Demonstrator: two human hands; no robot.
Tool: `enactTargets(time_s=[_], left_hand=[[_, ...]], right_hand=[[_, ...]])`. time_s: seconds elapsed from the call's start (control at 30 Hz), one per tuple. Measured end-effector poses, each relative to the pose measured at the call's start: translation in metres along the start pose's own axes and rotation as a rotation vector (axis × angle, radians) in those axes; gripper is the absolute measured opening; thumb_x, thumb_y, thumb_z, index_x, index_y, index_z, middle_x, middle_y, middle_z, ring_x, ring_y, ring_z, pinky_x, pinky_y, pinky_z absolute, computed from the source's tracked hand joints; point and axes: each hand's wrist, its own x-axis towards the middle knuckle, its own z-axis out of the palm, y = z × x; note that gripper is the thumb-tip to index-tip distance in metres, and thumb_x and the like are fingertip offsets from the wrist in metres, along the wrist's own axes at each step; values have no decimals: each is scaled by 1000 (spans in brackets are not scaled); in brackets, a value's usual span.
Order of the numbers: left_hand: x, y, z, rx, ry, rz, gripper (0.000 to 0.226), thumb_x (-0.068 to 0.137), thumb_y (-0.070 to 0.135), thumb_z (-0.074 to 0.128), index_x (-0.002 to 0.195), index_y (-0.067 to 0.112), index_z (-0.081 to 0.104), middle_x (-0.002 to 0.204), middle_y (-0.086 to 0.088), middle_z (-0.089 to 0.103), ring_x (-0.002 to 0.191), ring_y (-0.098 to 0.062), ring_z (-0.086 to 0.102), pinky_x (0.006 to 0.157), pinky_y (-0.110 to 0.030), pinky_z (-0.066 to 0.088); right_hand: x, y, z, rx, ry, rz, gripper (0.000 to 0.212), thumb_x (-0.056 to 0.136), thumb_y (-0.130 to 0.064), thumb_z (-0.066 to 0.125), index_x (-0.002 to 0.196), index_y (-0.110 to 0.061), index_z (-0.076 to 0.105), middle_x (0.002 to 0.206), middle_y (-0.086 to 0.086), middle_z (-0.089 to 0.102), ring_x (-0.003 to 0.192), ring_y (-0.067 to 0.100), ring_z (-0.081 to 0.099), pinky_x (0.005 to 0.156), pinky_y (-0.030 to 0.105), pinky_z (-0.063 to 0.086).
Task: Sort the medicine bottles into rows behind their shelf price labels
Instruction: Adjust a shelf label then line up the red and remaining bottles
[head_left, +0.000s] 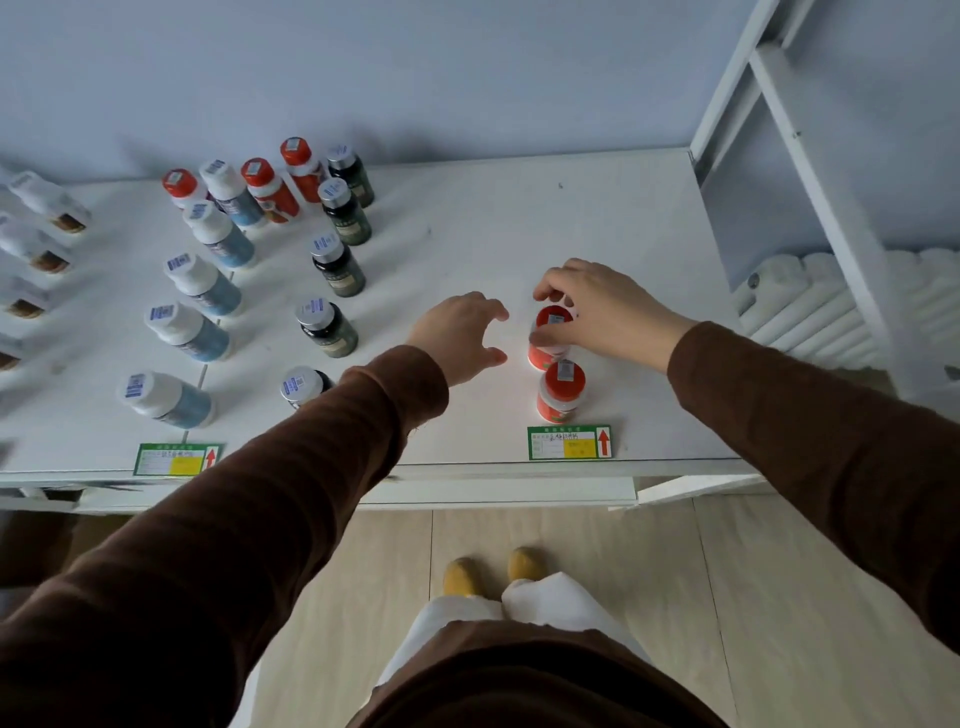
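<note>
Landmark: right price label (569, 442), green-bordered with a red arrow, fixed at the front edge of the white shelf (519, 218).

Item 1. Front orange bottle (561, 391), red cap, upright, directly behind the label. It starts the row the arrow points along.

Item 2. Second orange bottle (549, 336), upright, just behind item 1 and touching or nearly touching it. The right hand (597, 312) grasps it from the label's right, fingers curled over the cap and thumb low on the body. Judged purpose: setting it in line behind the first, so the grip comes from above to keep it vertical.

Item 3. Left hand (462, 332), left of and behind the label, just beside item 2 but apart from it. Released, fingers spread and loosely curved, grasping nothing; likely poised to steady or align the bottle.

Item 4. Left price label (176, 459), well left of the landmark on the same edge. Behind it runs a row of white-capped blue bottles (200, 283).

Item 5. Dark green bottles (332, 267), silver caps, in a row between the blue row and the landmark; their label is hidden by the left sleeve.

Item 6. Three more orange bottles (270, 189), far behind and left of the landmark, at the wall end among the other rows. Judged still unsorted, belonging with items 1 and 2.

Item 7. Brown-banded white bottles (47, 228), farthest left, blurred.
</note>
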Motion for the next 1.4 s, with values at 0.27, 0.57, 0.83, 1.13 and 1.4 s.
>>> enactTargets(time_s=[0.27,0.57,0.83,1.13,1.4], left_hand=[[-20,-33,-60,-55,140,-12,44,85,35,73,125,22,61,120,-1,61,108,-21,58,92,-34,46],[-43,-143,-131,-73,286,-80,37,84,31,75,119,22,66,121,-2,65,111,-21,59,95,-37,46],[-46,-294,-184,-60,319,-58,36,80,31,76,114,21,69,107,-5,64,102,-22,60,85,-27,41],[-32,-437,-199,-92,286,-86,35,82,33,75,115,21,68,114,-3,65,100,-20,60,82,-25,41],[10,-494,-160,-269,217,-170,41,82,32,76,119,21,65,120,3,65,103,-16,61,88,-28,47]], right_hand=[[34,-54,-32,-18,113,-189,39,88,-43,65,122,-23,58,118,-4,57,102,11,54,79,23,41],[118,-164,-33,-3,131,-288,35,86,-37,68,113,-16,63,112,3,61,95,19,57,77,30,43],[220,-273,4,-48,161,-221,38,85,-44,67,110,-17,62,100,0,56,88,16,50,71,26,32],[319,-348,41,-31,171,-96,36,88,-33,64,121,-20,59,115,0,62,97,15,53,78,24,35],[383,-359,63,-221,54,-113,44,91,-28,63,133,-20,52,128,6,54,116,25,51,93,33,39]])
